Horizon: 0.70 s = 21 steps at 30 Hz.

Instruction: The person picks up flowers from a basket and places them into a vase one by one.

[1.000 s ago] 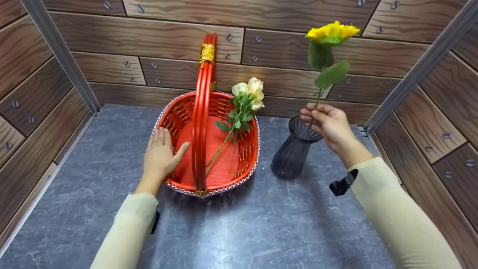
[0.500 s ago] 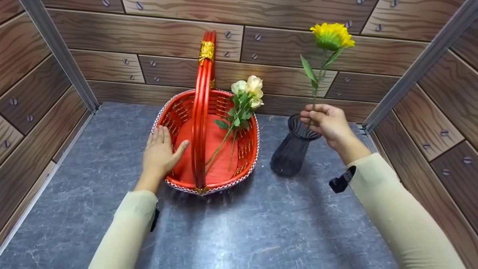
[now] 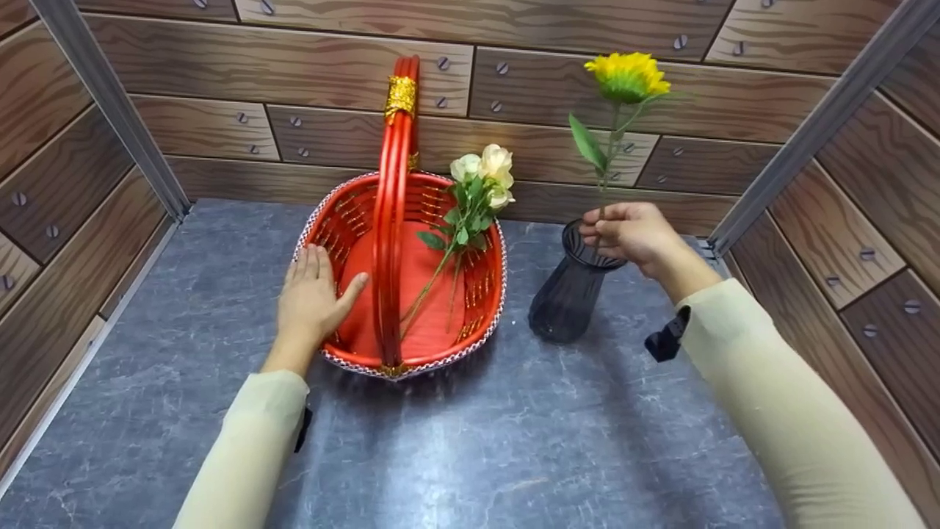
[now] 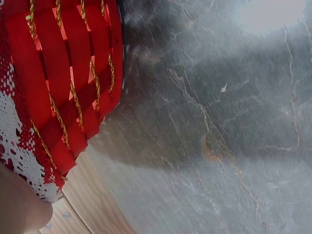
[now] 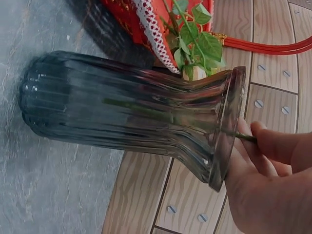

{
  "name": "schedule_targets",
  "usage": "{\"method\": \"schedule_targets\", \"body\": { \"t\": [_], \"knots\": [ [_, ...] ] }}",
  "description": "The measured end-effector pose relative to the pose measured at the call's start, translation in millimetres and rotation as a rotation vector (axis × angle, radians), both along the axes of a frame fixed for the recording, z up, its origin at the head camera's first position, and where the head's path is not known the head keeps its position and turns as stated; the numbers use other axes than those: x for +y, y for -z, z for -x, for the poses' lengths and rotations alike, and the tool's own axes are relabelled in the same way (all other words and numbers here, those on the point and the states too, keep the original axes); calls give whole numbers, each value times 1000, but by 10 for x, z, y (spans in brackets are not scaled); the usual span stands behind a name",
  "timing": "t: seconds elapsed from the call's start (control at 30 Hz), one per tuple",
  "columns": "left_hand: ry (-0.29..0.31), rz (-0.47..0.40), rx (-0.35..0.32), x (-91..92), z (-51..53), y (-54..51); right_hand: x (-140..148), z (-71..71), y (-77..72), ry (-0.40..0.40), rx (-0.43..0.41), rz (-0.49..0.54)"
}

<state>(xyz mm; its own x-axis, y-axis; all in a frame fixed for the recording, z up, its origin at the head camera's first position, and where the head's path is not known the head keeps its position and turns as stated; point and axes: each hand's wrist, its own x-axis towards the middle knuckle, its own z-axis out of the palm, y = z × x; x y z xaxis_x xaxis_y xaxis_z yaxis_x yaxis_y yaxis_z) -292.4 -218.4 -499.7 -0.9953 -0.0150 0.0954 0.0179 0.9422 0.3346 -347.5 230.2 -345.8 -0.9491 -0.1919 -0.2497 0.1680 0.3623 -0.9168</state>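
Observation:
My right hand (image 3: 633, 236) pinches the green stem of a yellow sunflower (image 3: 628, 78) at the mouth of a dark glass vase (image 3: 564, 301). In the right wrist view the stem (image 5: 141, 111) reaches down inside the ribbed vase (image 5: 97, 97), its lower end above the base. The vase stands upright. My left hand (image 3: 308, 294) rests with straight fingers on the left rim of a red woven basket (image 3: 433, 360), thumb spread over the inside. Cream roses (image 3: 485, 173) lean in the basket, heads over its back right rim.
The basket's tall red handle (image 3: 389, 220) arches over its middle. A grey marbled tabletop (image 3: 455, 455) lies under everything. Wood-plank-patterned walls (image 3: 308, 59) enclose the back and both sides, with metal posts (image 3: 110, 110) at the corners.
The sunflower has turned in the right hand, its head now tipped the other way and a little lower and further left. The left hand stays on the basket rim.

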Motion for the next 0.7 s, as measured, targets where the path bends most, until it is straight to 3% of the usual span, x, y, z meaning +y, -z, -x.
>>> {"method": "schedule_targets", "body": {
  "t": [0.4, 0.7],
  "knots": [
    [4, 0, -3, 29, 21, 7, 16, -12, -108, -59, -70, -72],
    [-1, -3, -11, 7, 16, 17, 97, -88, -221, -46, -69, -80]
  ]
}}
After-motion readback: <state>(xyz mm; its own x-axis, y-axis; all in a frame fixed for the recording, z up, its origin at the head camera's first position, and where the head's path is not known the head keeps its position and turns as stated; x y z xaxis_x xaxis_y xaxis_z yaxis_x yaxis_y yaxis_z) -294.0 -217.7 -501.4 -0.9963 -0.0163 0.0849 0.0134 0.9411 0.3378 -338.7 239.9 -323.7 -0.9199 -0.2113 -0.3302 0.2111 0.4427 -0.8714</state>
